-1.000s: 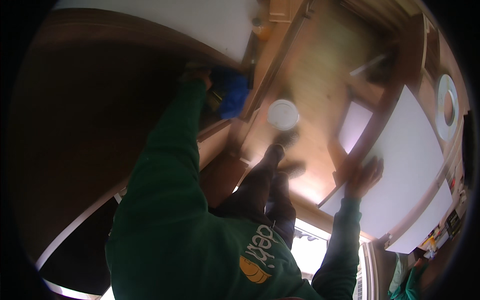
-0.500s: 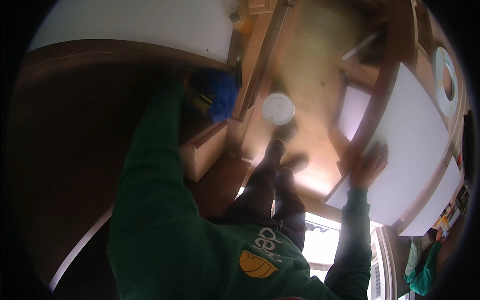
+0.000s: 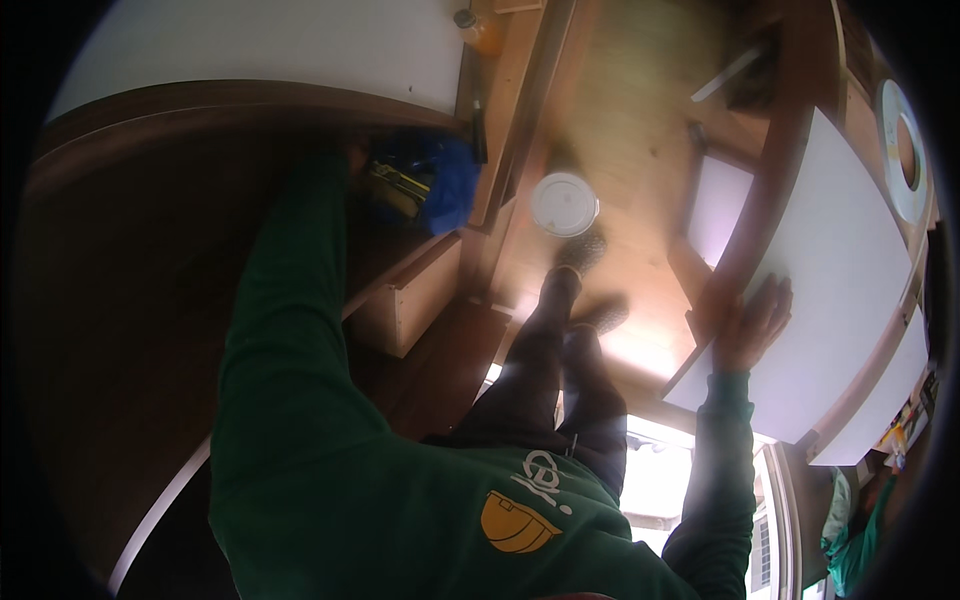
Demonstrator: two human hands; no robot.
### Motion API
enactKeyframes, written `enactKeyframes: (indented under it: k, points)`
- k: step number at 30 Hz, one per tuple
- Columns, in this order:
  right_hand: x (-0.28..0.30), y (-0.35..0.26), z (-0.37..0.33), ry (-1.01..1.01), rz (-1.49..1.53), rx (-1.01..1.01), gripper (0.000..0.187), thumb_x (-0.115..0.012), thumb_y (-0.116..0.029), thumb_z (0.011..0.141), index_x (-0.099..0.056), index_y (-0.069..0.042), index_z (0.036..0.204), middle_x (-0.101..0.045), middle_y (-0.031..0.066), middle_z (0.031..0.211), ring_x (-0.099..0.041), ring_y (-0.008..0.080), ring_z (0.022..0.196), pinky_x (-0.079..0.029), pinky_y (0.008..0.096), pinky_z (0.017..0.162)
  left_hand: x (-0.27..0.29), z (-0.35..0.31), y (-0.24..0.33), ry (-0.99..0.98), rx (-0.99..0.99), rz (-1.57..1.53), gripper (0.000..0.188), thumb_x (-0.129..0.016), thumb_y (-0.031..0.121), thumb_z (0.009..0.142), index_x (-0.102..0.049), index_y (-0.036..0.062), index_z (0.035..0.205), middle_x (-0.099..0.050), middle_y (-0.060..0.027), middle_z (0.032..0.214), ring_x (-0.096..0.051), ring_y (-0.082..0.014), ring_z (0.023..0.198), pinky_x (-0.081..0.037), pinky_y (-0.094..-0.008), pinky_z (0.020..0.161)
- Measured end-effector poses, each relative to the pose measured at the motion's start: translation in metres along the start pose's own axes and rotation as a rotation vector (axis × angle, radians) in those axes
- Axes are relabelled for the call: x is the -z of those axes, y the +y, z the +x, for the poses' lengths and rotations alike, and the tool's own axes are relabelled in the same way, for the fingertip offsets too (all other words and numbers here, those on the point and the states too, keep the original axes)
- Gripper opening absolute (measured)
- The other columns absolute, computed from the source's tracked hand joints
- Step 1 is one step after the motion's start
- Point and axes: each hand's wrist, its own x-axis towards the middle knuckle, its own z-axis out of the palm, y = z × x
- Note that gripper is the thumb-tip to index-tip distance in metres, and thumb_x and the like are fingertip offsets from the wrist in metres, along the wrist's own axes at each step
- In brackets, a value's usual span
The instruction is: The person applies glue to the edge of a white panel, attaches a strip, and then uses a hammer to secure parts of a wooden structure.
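My left hand (image 3: 356, 157) reaches out at the far left, deep in shadow beside a blue bag (image 3: 450, 190). Its fingers are too dark to make out. In the bag's opening lies a yellow and dark tool (image 3: 400, 182) whose kind I cannot make out. My right hand (image 3: 756, 325) lies with fingers extended on the near left edge of a white panel (image 3: 830, 260), holding nothing.
A white lidded bucket (image 3: 564, 205) stands on the wooden floor just beyond my feet. An orange bottle (image 3: 481, 33) is at the far ledge. A white ring-shaped roll (image 3: 901, 150) sits far right. Another person's green sleeve (image 3: 858, 548) shows at lower right.
The view has shifted slightly. My left hand has drawn a little left, away from the blue bag, and the tool in it shows more clearly. My right hand stays on the panel.
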Motion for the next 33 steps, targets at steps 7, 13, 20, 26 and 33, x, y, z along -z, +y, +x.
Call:
enactKeyframes:
  k: [7, 13, 20, 26, 33]
  points:
    - [-0.002, 0.003, -0.002, -0.001, -0.006, 0.002, 0.06, -0.059, -0.035, 0.098, -0.046, -0.004, 0.147, -0.038, 0.0205, 0.155, -0.037, 0.0424, 0.139, -0.033, 0.0559, 0.112, 0.019, -0.006, -0.006, -0.084, 0.01, -0.027, 0.066, -0.068, 0.048, 0.088, -0.058, 0.0111, 0.142, -0.047, -0.0172, 0.153, -0.044, -0.0367, 0.141, -0.035, -0.0455, 0.119]
    - [-0.002, 0.0, 0.0, 0.02, -0.058, 0.023, 0.061, -0.065, -0.028, 0.096, -0.043, -0.007, 0.149, -0.041, 0.0195, 0.153, -0.043, 0.0421, 0.135, -0.038, 0.0538, 0.109, 0.038, -0.011, -0.004, -0.165, 0.035, -0.061, 0.067, -0.067, 0.049, 0.088, -0.058, 0.0107, 0.142, -0.048, -0.0173, 0.153, -0.044, -0.0367, 0.141, -0.035, -0.0451, 0.119]
    - [0.001, -0.003, 0.001, 0.008, -0.053, 0.009, 0.062, -0.064, -0.032, 0.096, -0.044, -0.006, 0.148, -0.04, 0.0195, 0.154, -0.04, 0.042, 0.137, -0.036, 0.0541, 0.111, 0.081, 0.006, 0.002, -0.316, 0.132, -0.143, 0.068, -0.067, 0.05, 0.088, -0.058, 0.0103, 0.142, -0.048, -0.0175, 0.153, -0.044, -0.0366, 0.141, -0.035, -0.0448, 0.119]
    - [-0.005, 0.005, -0.002, 0.005, -0.029, 0.001, 0.063, -0.061, -0.038, 0.097, -0.045, -0.005, 0.148, -0.037, 0.0196, 0.156, -0.036, 0.0416, 0.14, -0.032, 0.0554, 0.114, 0.088, 0.006, 0.006, -0.349, 0.141, -0.154, 0.069, -0.067, 0.052, 0.088, -0.057, 0.0099, 0.142, -0.048, -0.0176, 0.152, -0.044, -0.0366, 0.141, -0.035, -0.0445, 0.119]
    - [-0.001, 0.0, -0.002, -0.017, -0.006, -0.033, 0.063, -0.061, -0.038, 0.097, -0.045, -0.006, 0.149, -0.037, 0.0187, 0.157, -0.035, 0.0413, 0.141, -0.032, 0.0554, 0.114, 0.087, 0.006, 0.011, -0.369, 0.158, -0.176, 0.07, -0.066, 0.053, 0.088, -0.057, 0.0095, 0.142, -0.048, -0.0178, 0.152, -0.044, -0.0366, 0.141, -0.035, -0.0441, 0.119]
